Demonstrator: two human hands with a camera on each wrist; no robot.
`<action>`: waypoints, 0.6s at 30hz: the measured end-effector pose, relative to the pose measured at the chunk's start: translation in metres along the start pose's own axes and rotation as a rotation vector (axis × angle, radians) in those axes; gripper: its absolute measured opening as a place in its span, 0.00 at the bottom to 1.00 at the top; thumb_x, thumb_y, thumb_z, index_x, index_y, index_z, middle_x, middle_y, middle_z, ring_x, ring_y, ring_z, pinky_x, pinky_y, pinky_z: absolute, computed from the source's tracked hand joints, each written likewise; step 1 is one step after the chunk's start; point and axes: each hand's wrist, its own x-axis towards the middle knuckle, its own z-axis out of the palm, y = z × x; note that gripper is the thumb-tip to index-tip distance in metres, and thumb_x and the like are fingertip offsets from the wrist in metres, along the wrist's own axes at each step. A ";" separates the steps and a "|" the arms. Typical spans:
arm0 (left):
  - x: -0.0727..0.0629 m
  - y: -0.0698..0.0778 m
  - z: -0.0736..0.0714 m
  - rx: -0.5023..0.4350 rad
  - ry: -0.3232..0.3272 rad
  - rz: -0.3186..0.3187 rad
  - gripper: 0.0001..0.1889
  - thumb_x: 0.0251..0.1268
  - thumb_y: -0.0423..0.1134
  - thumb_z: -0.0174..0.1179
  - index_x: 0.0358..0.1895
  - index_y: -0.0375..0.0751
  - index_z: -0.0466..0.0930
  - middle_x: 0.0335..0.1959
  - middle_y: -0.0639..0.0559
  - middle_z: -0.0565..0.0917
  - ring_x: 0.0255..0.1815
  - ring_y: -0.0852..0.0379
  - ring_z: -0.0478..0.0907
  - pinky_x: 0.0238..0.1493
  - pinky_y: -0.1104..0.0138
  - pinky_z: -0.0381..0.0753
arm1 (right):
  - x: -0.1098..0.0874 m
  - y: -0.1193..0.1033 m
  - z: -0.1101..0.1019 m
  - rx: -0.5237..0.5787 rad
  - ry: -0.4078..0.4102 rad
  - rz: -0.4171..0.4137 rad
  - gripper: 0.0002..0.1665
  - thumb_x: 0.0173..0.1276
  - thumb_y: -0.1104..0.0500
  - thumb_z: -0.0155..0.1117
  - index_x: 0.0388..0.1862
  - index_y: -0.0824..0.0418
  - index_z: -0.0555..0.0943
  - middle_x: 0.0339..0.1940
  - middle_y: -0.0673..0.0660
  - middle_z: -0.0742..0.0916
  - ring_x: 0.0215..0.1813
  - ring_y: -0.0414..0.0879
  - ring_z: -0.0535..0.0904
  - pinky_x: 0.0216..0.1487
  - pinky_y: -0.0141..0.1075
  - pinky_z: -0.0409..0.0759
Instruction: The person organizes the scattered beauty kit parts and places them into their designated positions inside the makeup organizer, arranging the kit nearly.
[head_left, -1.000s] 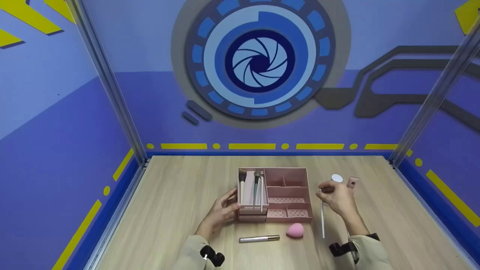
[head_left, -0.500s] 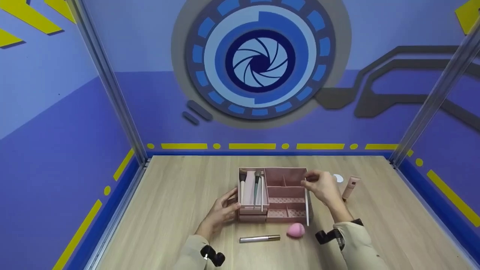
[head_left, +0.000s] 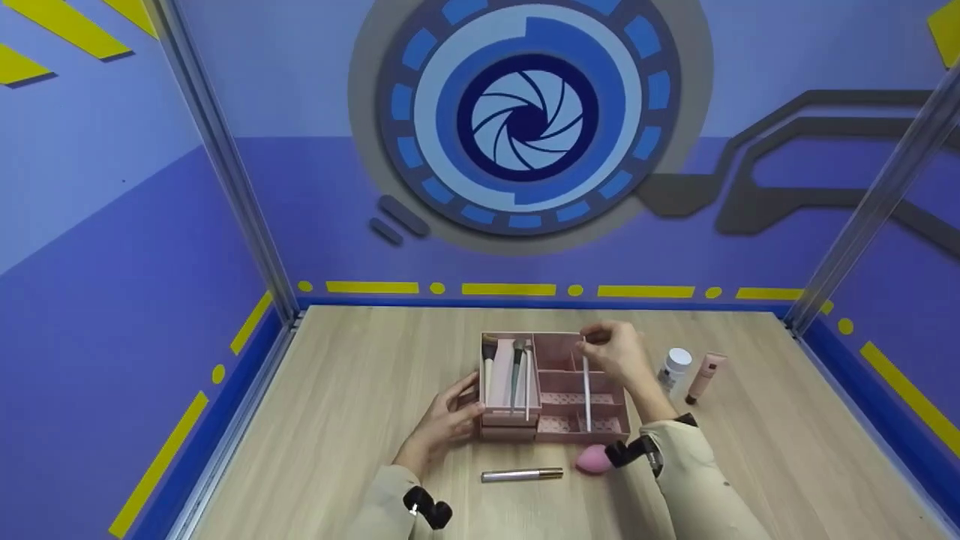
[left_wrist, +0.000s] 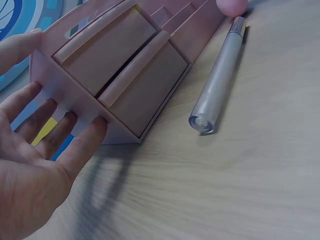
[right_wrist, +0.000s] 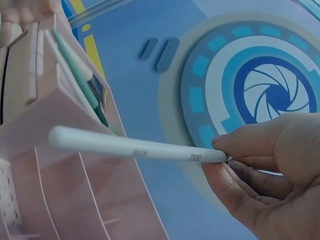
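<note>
In the head view a pink makeup organizer [head_left: 551,441] stands on the table. My right hand [head_left: 616,352] pinches a slim white makeup brush [head_left: 587,397] by one end, above the organizer's right-hand compartments. Its white handle [right_wrist: 125,147] bears small print in the right wrist view, and the fingers hide the tip. My left hand [head_left: 442,424] rests its fingertips, fairly straight, against the organizer's left side, beside two drawers [left_wrist: 145,87]. Several brushes [head_left: 516,375] lie in the top left tray, one with a green handle [right_wrist: 75,75].
A silver cosmetic tube [head_left: 521,475] lies in front of the organizer. Beside it sits a pink makeup sponge [head_left: 592,459], partly behind the right wrist camera. A white-capped bottle [head_left: 677,361] and a pink squeeze tube [head_left: 706,377] stand to the right.
My right hand has carried the white brush leftward, from right of the organizer to above its compartments. The bottle is uncovered now. My left hand keeps its place.
</note>
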 end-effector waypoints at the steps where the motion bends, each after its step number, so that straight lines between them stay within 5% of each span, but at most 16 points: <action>1: 0.000 0.000 0.000 0.003 0.000 0.001 0.37 0.67 0.39 0.61 0.77 0.42 0.54 0.74 0.36 0.62 0.61 0.56 0.71 0.47 0.64 0.77 | 0.002 -0.002 0.002 0.001 0.000 0.001 0.10 0.55 0.66 0.72 0.38 0.67 0.86 0.34 0.62 0.89 0.37 0.52 0.86 0.38 0.35 0.83; 18: 0.000 0.001 -0.001 0.000 -0.013 0.016 0.39 0.65 0.39 0.62 0.77 0.41 0.54 0.73 0.34 0.63 0.58 0.58 0.73 0.47 0.66 0.78 | 0.019 -0.034 0.032 0.012 -0.038 -0.017 0.11 0.54 0.64 0.73 0.38 0.64 0.86 0.34 0.59 0.90 0.37 0.50 0.85 0.41 0.40 0.84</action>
